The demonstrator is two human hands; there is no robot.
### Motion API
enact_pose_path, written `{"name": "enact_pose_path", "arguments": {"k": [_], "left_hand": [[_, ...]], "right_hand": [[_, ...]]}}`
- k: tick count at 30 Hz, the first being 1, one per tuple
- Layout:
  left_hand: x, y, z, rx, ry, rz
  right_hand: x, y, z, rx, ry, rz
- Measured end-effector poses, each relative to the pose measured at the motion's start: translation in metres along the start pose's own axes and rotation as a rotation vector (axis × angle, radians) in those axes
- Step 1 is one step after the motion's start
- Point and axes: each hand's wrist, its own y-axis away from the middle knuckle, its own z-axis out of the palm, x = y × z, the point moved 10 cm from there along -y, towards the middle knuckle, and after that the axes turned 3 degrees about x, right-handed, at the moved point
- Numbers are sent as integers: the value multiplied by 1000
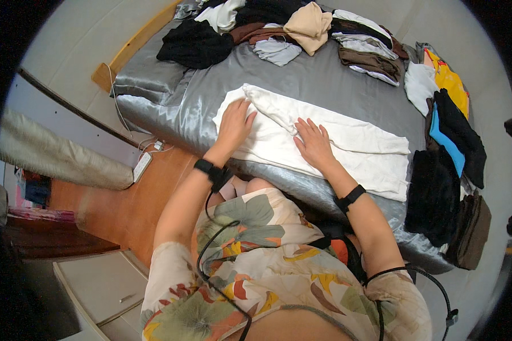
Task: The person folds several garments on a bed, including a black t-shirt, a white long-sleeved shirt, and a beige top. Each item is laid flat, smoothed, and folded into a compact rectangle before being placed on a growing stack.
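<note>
As I look on, a person [182,210] in a leaf-patterned top [267,273] sits before a pair of white trousers [364,138] laid along the near side of a grey, satiny bed [301,82]. Take the trousers as the centre of the clock, with twelve straight ahead of the person; their legs run toward three.

At the nine o'clock end rests the left hand [237,122], palm down, fingers stretched out close together and thumb held apart, lying on the cloth without gripping it. Nearer the middle, the right hand [315,142] is flat with its fingers spread, touching the fabric and grasping nothing. Each wrist wears a black band [351,198].

Clothes line the far side of the bed. A black heap [193,45] lies at ten, a beige garment [308,28] at twelve, and a folded brown piece [370,62] in a stack at one. Around two is a yellow piece [452,85]; at three, a bright blue cloth [445,139] shows against black. Toward four, a black folded garment [432,196] sits just beside the trouser hems, with a dark brown pile [471,233] beyond it.

Toward nine, a white power strip [143,167] lies on the wooden floor [102,204]. A pale cabinet [99,290] stands at eight; past it the view is too dim to make out much.
</note>
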Motion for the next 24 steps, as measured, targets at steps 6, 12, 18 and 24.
{"name": "enact_pose_path", "arguments": {"k": [6,12,18,24], "left_hand": [[-40,-64,85,-403,-121,-149],[-82,-56,118,-682,11,-265],[-96,-43,124,-626,119,-258],[-95,-43,127,-648,71,-272]], "right_hand": [[-17,-12,-22,64,-23,-33],[-43,-32,-20,-1,150,-326],[-40,-34,-32,109,41,-392],[-38,-36,-50,180,-67,-388]]}}
